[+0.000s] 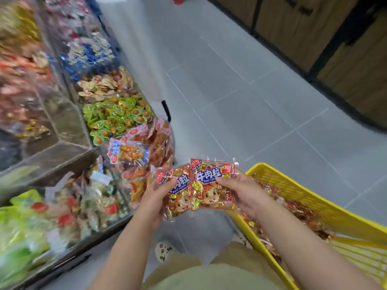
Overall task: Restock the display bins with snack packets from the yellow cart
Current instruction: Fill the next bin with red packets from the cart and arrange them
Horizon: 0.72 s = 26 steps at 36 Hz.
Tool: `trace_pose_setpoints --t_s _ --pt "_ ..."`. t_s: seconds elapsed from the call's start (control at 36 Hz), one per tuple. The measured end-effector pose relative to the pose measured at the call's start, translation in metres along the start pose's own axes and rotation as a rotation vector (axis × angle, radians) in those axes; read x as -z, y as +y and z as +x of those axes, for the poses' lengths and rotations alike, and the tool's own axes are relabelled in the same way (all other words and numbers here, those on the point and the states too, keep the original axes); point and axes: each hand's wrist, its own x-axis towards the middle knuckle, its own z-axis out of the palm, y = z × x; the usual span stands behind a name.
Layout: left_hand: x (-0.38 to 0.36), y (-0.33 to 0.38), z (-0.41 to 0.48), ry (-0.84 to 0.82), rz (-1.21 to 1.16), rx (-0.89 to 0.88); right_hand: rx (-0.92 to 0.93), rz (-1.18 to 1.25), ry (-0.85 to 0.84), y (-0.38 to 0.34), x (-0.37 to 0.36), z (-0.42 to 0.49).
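a shop aisle: clear display bins (69,114) heaped with wrapped snacks, a yellow cart (310,208), grey tiled floor (240,101).

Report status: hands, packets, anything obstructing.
Left hand grips left beef-cube packet; right hand grips right packet. Both held between display bins and yellow cart. No obstruction seen.

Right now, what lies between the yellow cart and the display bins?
The head view shows the left hand gripping one beef-cube packet and the right hand gripping a second packet, above grey floor.
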Motion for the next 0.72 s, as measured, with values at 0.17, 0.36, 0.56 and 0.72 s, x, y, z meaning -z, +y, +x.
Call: trace_pose_setpoints --t_s 0.17,0.36,0.56,0.72 --pt "0.141 0.014 -0.032 0.155 -0.099 -0.127 -0.03 -0.135 -0.107 0.03 -0.13 0.023" --pt "0.273 0.023 -0.073 0.301 -0.265 -0.211 -0.065 -0.279 -0.177 0.069 -0.252 0.042" --pt "0.351 0.026 -0.091 0.51 -0.39 -0.187 -0.115 -0.389 -0.229 0.073 -0.329 0.056" --pt "0.399 0.042 -0.092 0.627 -0.429 -0.199 -0.086 -0.461 -0.25 0.067 -0.375 0.084"
